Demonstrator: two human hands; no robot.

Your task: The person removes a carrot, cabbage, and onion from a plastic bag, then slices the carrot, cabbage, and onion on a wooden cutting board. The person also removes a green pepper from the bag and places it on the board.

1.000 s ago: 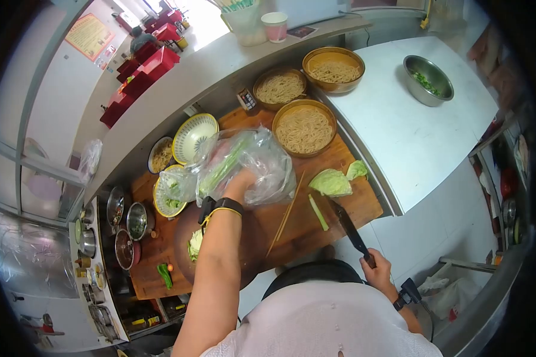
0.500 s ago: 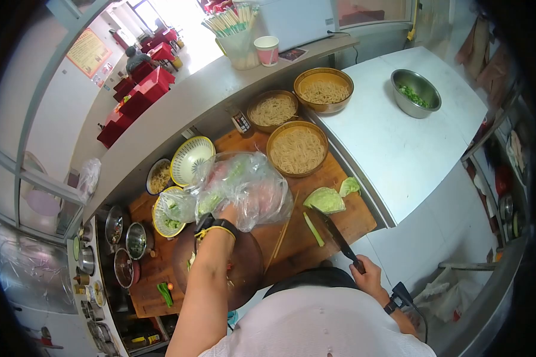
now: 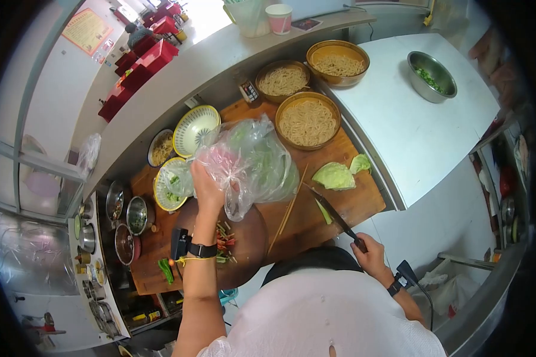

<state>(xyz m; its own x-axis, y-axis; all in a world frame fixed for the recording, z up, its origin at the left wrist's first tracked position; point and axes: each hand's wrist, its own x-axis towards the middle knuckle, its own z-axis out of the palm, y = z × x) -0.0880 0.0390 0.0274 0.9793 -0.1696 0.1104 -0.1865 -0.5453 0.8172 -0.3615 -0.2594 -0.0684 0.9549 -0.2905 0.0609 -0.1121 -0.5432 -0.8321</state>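
Observation:
My left hand point(image 3: 207, 187) is closed on the edge of a clear plastic bag point(image 3: 268, 169) with green vegetables inside; the plastic partly covers its fingers. Below that hand, cut red and green strips point(image 3: 225, 243) lie on a round chopping board point(image 3: 251, 229). My right hand point(image 3: 372, 256) grips a kitchen knife point(image 3: 338, 219) by its dark handle, low at the right, the blade pointing up and left. A pale green stalk point(image 3: 324, 213) lies partly beneath the blade. Just beyond the tip sits a wedge of cabbage point(image 3: 335, 177).
Noodles fill several brown bowls, the closest one point(image 3: 308, 122) behind the bag. Two yellow-rimmed bowls point(image 3: 198, 126) stand left. Chopsticks point(image 3: 288, 208) lie on the wooden table point(image 3: 295, 229). Metal bowls point(image 3: 138, 215) line the left edge; another metal bowl point(image 3: 432, 77) holds chopped greens on the white counter point(image 3: 411, 137).
My left hand has come out from under the bag to its left side, uncovering cut strips on the board. My right hand still holds the knife, and the view has shifted slightly.

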